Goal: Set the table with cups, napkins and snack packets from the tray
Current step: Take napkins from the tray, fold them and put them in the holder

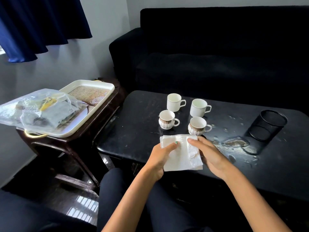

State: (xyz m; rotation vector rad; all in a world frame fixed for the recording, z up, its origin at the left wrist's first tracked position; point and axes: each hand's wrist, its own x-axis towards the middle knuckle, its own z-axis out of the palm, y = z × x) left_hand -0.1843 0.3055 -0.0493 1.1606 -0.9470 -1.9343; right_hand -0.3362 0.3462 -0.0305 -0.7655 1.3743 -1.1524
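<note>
Black sofa (217,47) behind, dark table (150,131) in front of it. On side stand at left, white tray (93,111) with clear bag (41,111). Four cups (185,113) standing mid-table. Napkins (182,154) above near edge, pinched by left hand (160,156) and right hand (210,154), close together.

both bare forearms reaching forward from the near edge, angled inward toward each other. left hand (158,156) palm turned right, thumb laid on top of the napkins (181,153), other fingers curled underneath, pinching the left edge. right hand (209,155) back up, fingers bent, fingertips pressing on the top sheet's right side, thumb tucked below. wrists level, hands near each other. dark-trousered knees below.
</note>
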